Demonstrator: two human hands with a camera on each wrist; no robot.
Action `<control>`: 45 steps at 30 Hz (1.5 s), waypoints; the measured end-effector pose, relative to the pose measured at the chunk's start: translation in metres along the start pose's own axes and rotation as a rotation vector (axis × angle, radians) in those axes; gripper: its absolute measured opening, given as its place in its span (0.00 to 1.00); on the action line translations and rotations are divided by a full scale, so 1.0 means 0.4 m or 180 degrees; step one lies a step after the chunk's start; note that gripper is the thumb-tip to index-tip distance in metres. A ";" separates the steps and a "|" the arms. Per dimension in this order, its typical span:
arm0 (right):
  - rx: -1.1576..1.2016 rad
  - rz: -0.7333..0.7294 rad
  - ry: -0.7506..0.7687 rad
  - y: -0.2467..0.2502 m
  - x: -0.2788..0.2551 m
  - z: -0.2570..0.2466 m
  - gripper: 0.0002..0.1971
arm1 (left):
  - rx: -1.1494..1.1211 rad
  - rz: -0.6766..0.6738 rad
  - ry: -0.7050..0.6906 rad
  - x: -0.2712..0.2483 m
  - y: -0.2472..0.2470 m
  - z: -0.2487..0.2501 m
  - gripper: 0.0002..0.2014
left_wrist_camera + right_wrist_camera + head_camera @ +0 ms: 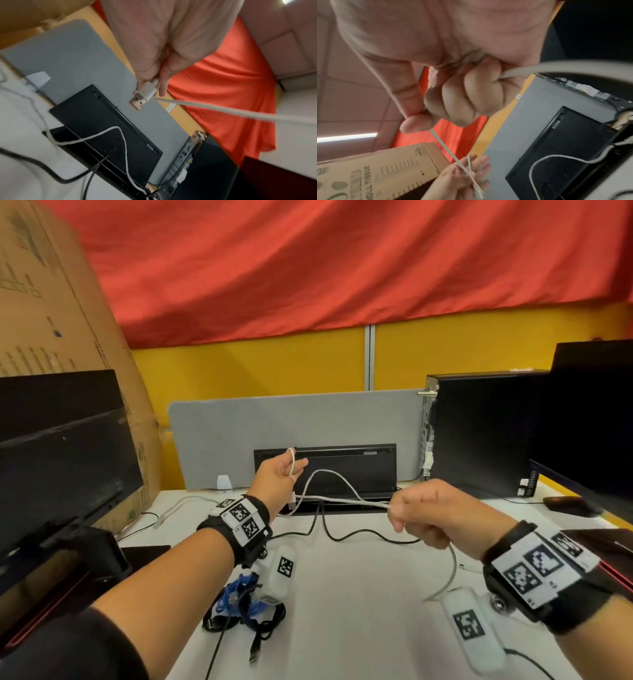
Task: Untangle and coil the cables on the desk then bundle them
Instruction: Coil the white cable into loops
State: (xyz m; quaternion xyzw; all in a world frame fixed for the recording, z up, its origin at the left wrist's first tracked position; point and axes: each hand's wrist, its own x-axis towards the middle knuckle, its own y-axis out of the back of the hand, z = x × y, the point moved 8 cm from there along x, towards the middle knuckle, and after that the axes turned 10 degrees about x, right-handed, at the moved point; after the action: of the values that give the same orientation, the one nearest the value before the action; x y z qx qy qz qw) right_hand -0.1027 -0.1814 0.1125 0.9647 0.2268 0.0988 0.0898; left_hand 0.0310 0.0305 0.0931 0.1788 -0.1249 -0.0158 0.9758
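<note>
White cable (342,498) between both hands

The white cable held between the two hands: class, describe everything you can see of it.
The white cable is thin, smooth and rubbery-looking. One end carries a white USB plug with a metal tip, gripped by the left hand, where the cable loops over the fingers. It stretches across to the right hand, which pinches it, then droops toward the desk.

Open white desk (359,594) lies between my forearms. At near left it is blocked by a pile of blue and black cables (245,607), behind by the upright black keyboard (325,470), and to either side by a monitor (58,457) and a computer tower (479,433). A black cord (359,534) crosses the middle.
</note>
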 end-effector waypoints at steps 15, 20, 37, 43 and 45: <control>-0.0119 0.2176 0.0331 0.262 0.013 -0.005 0.14 | 0.0669 -0.2343 0.0153 -0.180 -0.217 0.040 0.17; -0.0358 0.2620 0.0113 0.312 0.011 0.075 0.13 | -0.0299 -0.2457 0.0279 -0.220 -0.247 0.093 0.21; -0.1818 0.0636 -0.0604 0.042 0.069 0.228 0.19 | -0.2573 -0.1730 0.0026 -0.182 -0.251 0.174 0.19; -0.1845 0.0106 -0.0470 -0.044 0.051 0.111 0.20 | -0.1586 -0.1121 -0.0139 -0.162 -0.209 0.123 0.24; -0.1916 -0.0035 -0.0474 -0.054 0.042 0.079 0.19 | -0.1127 -0.1114 -0.0179 -0.162 -0.205 0.116 0.23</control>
State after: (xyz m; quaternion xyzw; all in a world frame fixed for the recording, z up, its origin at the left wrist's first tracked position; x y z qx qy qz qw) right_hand -0.0896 -0.1589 0.0800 0.8981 0.1854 0.0902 0.3883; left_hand -0.0423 -0.0573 0.0907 0.0235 -0.1144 -0.2111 0.9705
